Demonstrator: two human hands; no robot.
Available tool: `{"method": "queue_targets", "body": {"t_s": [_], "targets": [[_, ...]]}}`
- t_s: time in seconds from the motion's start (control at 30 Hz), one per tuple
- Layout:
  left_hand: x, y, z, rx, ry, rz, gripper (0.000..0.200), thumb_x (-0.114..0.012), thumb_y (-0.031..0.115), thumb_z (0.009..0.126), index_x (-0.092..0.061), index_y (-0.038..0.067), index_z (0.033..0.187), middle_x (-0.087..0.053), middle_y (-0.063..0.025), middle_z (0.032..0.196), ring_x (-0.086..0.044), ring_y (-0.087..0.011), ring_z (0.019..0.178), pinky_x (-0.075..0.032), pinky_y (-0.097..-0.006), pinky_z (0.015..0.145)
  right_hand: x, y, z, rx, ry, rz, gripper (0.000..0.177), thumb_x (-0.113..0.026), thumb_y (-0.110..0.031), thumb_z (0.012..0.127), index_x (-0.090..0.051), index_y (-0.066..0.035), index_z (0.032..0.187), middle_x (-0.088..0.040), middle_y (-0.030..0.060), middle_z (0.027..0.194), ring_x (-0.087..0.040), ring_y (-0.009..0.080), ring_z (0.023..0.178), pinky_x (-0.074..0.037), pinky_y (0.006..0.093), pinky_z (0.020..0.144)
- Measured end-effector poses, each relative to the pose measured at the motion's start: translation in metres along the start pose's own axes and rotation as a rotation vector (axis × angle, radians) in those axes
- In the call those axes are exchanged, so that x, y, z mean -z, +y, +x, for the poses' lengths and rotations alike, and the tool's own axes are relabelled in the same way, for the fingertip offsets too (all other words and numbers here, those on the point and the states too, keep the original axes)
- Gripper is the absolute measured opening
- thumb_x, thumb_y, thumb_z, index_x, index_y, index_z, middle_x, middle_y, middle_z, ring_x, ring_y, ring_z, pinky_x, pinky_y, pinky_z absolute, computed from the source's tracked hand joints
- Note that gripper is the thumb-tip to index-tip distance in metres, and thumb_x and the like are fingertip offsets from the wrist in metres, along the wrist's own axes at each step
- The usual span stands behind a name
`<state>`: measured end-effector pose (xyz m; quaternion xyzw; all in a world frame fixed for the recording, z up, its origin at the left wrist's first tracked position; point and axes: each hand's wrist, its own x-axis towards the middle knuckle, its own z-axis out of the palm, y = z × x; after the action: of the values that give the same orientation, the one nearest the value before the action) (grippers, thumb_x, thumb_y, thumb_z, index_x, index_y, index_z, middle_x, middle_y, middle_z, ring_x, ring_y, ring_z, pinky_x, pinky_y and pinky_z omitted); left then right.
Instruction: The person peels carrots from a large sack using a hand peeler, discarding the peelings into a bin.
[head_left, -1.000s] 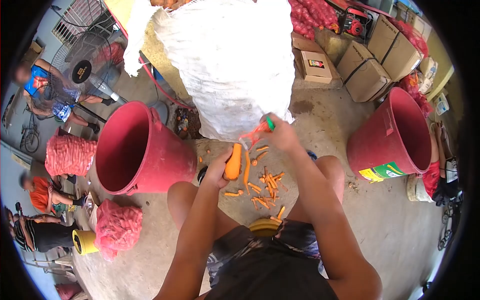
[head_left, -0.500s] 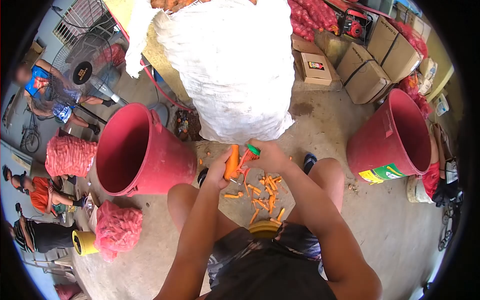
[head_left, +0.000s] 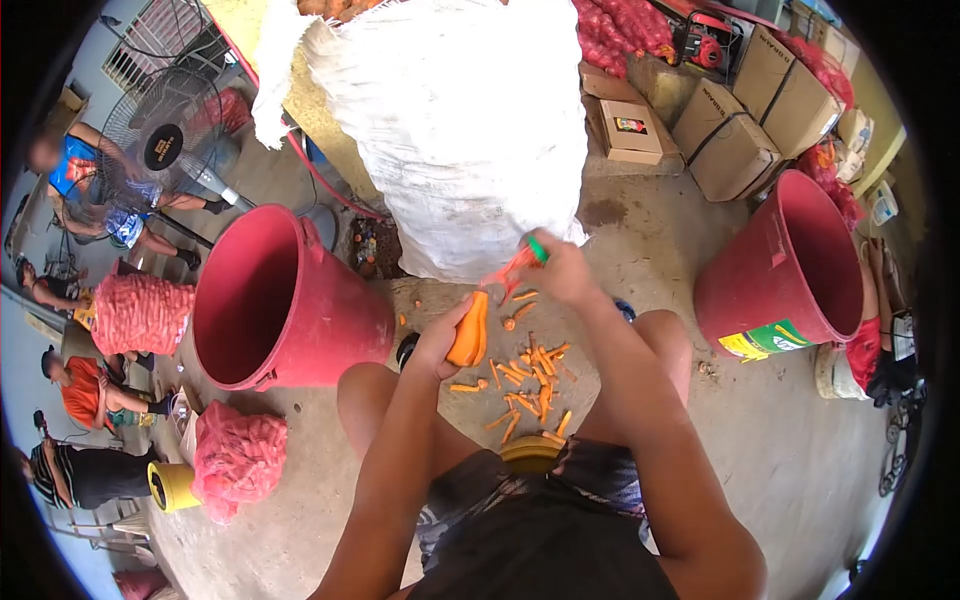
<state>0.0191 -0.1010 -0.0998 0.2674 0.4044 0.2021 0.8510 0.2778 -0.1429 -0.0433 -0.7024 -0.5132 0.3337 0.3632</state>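
My left hand (head_left: pixel 437 345) grips an orange carrot (head_left: pixel 469 331), held upright over the concrete floor between my knees. My right hand (head_left: pixel 561 272) holds a red peeler with a green end (head_left: pixel 519 263) just past the carrot's far tip, above and right of it. Several orange peel strips (head_left: pixel 528 381) lie scattered on the floor beneath both hands.
A big red bucket (head_left: pixel 262 300) lies tilted at my left, another red bucket (head_left: pixel 795 270) at my right. A large white sack (head_left: pixel 455 130) stands ahead. Cardboard boxes (head_left: pixel 725 140) sit at back right. Red mesh bags (head_left: pixel 235 455), a fan (head_left: pixel 165 140) and several people are at left.
My right hand drew the peeler down along the carrot toward me, then swung it back out past the carrot's tip. More peel strips lie on the floor.
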Motion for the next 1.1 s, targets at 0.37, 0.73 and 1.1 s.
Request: {"method": "queue_targets", "body": {"t_s": [0.37,0.73,1.1], "targets": [[-0.017,0.003,-0.005,-0.076,0.056,-0.062,0.037,-0.058,0.045,0.108,-0.066,0.013,0.125,-0.071,-0.0064,0.099,-0.068,-0.0173,0.077,-0.057,-0.0356,0.065,-0.011,0.009,-0.003,0.178,0.04,-0.025,0.05,-0.094,-0.028,0.076,-0.067,-0.01,0.114,-0.074,0.0111,0.089,-0.07,0.0245,0.081,-0.057,0.0388,0.077],[-0.02,0.006,-0.005,-0.113,-0.005,-0.102,0.036,-0.056,0.04,0.11,-0.062,0.01,0.13,-0.071,-0.0065,0.109,-0.07,-0.0182,0.081,-0.06,-0.0344,0.069,-0.022,-0.003,-0.015,0.196,-0.137,0.032,0.053,-0.095,-0.03,0.074,-0.069,-0.011,0.116,-0.075,0.0139,0.098,-0.072,0.0256,0.09,-0.057,0.0398,0.083],[-0.015,0.012,-0.023,0.003,-0.016,0.113,0.04,-0.058,0.048,0.107,-0.061,0.012,0.123,-0.068,-0.0092,0.089,-0.067,-0.0206,0.071,-0.055,-0.0346,0.063,0.003,0.004,0.014,-0.005,0.016,0.036,0.05,-0.093,-0.027,0.078,-0.067,-0.009,0.117,-0.075,0.008,0.093,-0.067,0.0172,0.086,-0.056,0.0362,0.081]]}}
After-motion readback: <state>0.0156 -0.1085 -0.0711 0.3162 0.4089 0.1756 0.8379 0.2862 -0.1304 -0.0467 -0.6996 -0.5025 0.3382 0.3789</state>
